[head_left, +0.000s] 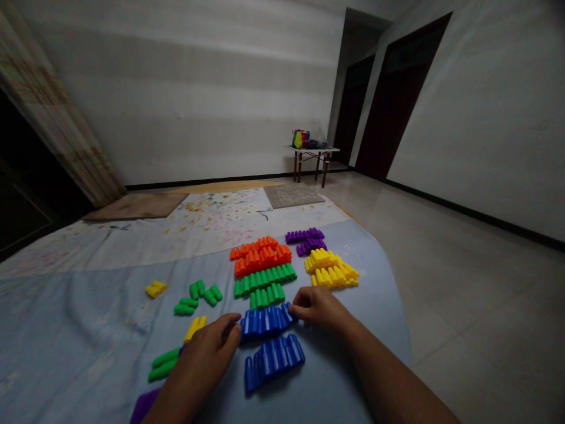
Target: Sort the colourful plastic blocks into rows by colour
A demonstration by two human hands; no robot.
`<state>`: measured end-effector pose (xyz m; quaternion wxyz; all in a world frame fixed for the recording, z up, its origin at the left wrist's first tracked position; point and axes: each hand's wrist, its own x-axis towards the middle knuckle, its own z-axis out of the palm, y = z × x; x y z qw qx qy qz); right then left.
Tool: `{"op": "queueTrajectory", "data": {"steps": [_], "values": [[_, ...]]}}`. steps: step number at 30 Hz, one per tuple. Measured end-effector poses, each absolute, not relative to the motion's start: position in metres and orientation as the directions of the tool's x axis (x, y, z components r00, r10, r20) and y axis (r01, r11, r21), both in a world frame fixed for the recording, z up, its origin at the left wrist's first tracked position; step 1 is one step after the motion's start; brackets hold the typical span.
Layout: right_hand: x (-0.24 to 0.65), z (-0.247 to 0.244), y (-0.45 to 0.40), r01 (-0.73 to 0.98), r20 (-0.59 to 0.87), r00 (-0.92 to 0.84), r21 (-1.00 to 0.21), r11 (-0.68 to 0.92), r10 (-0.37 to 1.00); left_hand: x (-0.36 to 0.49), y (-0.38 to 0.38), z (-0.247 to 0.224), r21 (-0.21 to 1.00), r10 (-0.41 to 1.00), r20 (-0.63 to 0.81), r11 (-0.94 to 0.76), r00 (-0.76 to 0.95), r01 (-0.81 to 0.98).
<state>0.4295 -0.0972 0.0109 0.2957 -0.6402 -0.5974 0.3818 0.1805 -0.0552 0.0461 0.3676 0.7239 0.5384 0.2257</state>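
Two rows of blue pieces lie in front of me, an upper blue row and a lower blue row. My left hand is at the left end of the upper row, its fingers apart and nothing in them. At the right end, my right hand has its fingertips closed on the last blue piece. Beyond are green rows, orange rows, yellow rows and purple rows.
Left of the rows lie loose green pieces, yellow pieces and more green pieces beside my left forearm. A purple item is partly hidden. Two flat boards rest farther back; a small table stands beyond.
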Motion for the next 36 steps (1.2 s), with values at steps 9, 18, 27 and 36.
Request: {"op": "queueTrajectory", "data": {"steps": [9,18,27,36], "values": [[0.428,0.014,-0.1,0.537,-0.128,-0.017,-0.838,-0.099,0.992,0.184,-0.061,0.061,0.631,0.901,-0.162,-0.22,0.403,0.744],[0.434,0.008,-0.095,0.552,-0.003,0.085,-0.832,-0.049,0.996,0.156,-0.046,0.074,0.746,0.948,-0.112,-0.118,0.298,0.655],[0.433,0.002,-0.087,0.587,0.154,0.184,-0.809,0.017,0.971,0.129,-0.036,0.099,0.749,0.988,0.1,-0.155,0.12,0.644],[0.433,-0.004,-0.086,0.595,0.2,0.165,-0.801,0.064,0.966,0.175,-0.067,0.064,0.489,0.782,0.189,-0.6,0.594,0.633]]}}
